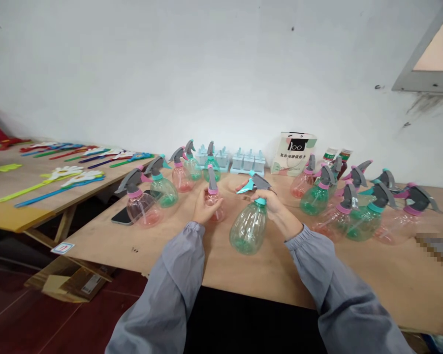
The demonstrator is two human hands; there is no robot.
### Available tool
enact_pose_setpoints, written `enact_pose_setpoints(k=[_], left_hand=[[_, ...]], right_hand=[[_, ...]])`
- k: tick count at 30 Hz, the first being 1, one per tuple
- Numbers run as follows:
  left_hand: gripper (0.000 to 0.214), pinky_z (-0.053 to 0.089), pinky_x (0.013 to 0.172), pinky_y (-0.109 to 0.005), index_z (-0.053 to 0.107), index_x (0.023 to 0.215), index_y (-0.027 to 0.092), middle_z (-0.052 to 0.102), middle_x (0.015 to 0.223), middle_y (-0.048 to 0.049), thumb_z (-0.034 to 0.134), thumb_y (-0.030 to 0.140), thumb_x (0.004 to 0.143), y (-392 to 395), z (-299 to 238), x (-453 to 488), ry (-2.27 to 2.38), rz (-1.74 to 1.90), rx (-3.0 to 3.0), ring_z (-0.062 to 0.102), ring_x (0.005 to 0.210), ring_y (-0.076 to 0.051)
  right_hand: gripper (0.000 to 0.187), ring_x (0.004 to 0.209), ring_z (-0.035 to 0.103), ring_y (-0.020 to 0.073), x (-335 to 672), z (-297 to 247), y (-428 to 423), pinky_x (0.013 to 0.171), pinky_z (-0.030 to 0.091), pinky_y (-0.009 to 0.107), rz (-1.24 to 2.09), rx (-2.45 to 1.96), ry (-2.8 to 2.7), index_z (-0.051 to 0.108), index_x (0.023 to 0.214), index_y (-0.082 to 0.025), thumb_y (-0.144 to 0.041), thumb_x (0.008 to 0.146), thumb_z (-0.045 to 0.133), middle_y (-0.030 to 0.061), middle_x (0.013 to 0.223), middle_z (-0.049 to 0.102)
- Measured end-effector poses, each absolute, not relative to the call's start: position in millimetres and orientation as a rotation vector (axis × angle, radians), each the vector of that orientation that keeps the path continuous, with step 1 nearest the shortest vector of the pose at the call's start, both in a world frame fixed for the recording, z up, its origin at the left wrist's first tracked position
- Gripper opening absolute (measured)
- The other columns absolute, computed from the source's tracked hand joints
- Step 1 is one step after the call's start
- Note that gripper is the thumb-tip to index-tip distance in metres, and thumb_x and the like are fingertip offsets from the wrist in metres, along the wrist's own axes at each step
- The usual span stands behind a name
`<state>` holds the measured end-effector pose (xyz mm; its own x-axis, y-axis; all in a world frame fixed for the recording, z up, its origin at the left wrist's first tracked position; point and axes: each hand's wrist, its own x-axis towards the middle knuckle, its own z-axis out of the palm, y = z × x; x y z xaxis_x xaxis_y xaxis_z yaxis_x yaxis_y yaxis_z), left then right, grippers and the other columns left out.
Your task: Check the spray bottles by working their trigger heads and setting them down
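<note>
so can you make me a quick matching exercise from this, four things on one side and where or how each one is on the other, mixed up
1. left hand
2. phone
3. right hand
4. printed box

A. holding a green bottle by the neck
B. standing upright
C. on a pink bottle
D. lying flat on the table

Pairs: 1-C, 2-D, 3-A, 4-B

The left hand (204,208) holds a pink bottle (218,215), the right hand (275,208) green.
</note>
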<state>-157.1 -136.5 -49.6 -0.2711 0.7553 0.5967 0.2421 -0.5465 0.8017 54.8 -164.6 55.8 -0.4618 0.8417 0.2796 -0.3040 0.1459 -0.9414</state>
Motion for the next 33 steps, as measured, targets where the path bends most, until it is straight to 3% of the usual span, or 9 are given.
enact_pose_setpoints(k=[6,12,20,27,33], left_hand=[[0.047,0.056,0.084,-0.038,0.056,0.099,0.021,0.065,0.096,-0.0051,0.080,0.041,0.064,-134.6,-51.6,-157.2,1.227,1.879,1.575,0.067,0.090,-0.021],[0.048,0.055,0.084,-0.037,0.056,0.100,0.021,0.066,0.096,-0.0053,0.080,0.041,0.064,-135.2,-51.0,-157.1,1.218,1.873,1.573,0.066,0.089,-0.021],[0.046,0.055,0.084,-0.037,0.056,0.098,0.022,0.066,0.095,-0.0042,0.079,0.041,0.064,-135.9,-50.2,-157.6,1.228,1.866,1.580,0.066,0.088,-0.020],[0.046,0.055,0.083,-0.038,0.055,0.097,0.022,0.066,0.095,-0.0053,0.080,0.042,0.064,-135.8,-49.4,-157.2,1.231,1.880,1.565,0.066,0.089,-0.021],[0.048,0.055,0.082,-0.036,0.056,0.099,0.021,0.066,0.095,-0.0048,0.080,0.044,0.064,-135.3,-50.7,-156.7,1.239,1.867,1.568,0.066,0.088,-0.020]], right_hand=[[0.015,0.080,0.067,0.0236,56.3,51.0,-159.6,0.071,0.050,0.033,1.456,-0.621,-1.310,0.058,0.062,-0.022,-0.021,0.047,0.055,0.0016,0.062,0.065],[0.025,0.092,0.069,0.0266,56.6,60.3,-165.0,0.080,0.052,0.037,1.456,-0.522,-1.452,0.064,0.074,-0.023,-0.021,0.049,0.057,0.0025,0.074,0.070],[0.012,0.073,0.064,0.0213,58.4,53.7,-161.1,0.071,0.050,0.034,1.425,-0.599,-1.375,0.059,0.059,-0.022,-0.022,0.048,0.055,0.0011,0.060,0.063],[0.024,0.092,0.068,0.0248,55.7,55.1,-161.6,0.086,0.051,0.037,1.379,-0.565,-1.496,0.067,0.073,-0.024,-0.020,0.051,0.057,0.0015,0.078,0.072],[0.009,0.072,0.061,0.0205,59.0,52.3,-160.1,0.080,0.049,0.036,1.296,-0.640,-1.475,0.057,0.060,-0.023,-0.025,0.051,0.054,0.0001,0.062,0.062]])
